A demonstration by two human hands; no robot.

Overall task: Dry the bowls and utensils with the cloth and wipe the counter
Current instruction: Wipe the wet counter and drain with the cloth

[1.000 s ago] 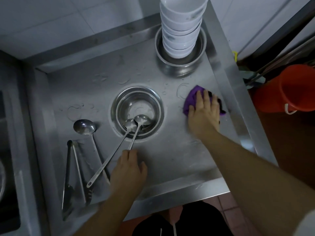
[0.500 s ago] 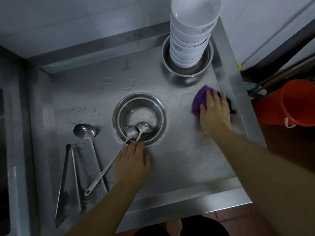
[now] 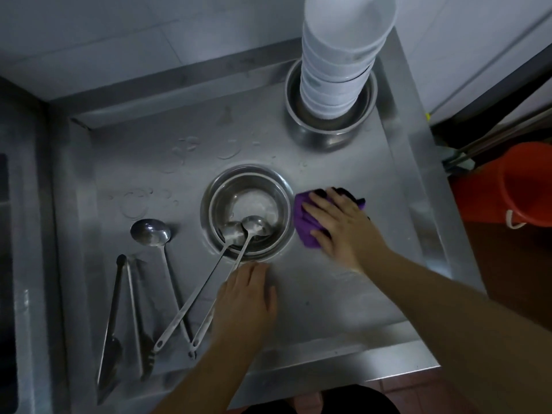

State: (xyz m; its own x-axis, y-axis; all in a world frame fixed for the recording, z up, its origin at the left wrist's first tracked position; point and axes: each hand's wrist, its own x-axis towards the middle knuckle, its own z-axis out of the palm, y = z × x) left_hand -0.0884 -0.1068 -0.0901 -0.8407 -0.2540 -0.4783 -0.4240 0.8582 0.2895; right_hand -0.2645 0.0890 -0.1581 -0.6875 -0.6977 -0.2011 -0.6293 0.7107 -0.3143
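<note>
My right hand (image 3: 343,227) lies flat on a purple cloth (image 3: 304,225) and presses it to the steel counter (image 3: 343,294), just right of a steel bowl (image 3: 213,201). Two ladles (image 3: 254,227) rest with their heads in that bowl and their handles reaching toward me. My left hand (image 3: 246,303) rests palm down on the counter below the bowl, its fingertips at the near ladle's handle. A third ladle (image 3: 150,233) and tongs (image 3: 119,309) lie at the left. A tall stack of white bowls (image 3: 337,70) stands in another steel bowl (image 3: 325,135) at the back.
Water rings and drops mark the counter's back left part. A raised steel rim runs around the counter. An orange bucket (image 3: 519,186) and some poles stand on the floor at the right. A sink edge (image 3: 12,264) shows at the far left.
My right hand has slid the purple cloth leftward along the counter, up to the steel bowl. My left hand has stayed on the counter below the bowl.
</note>
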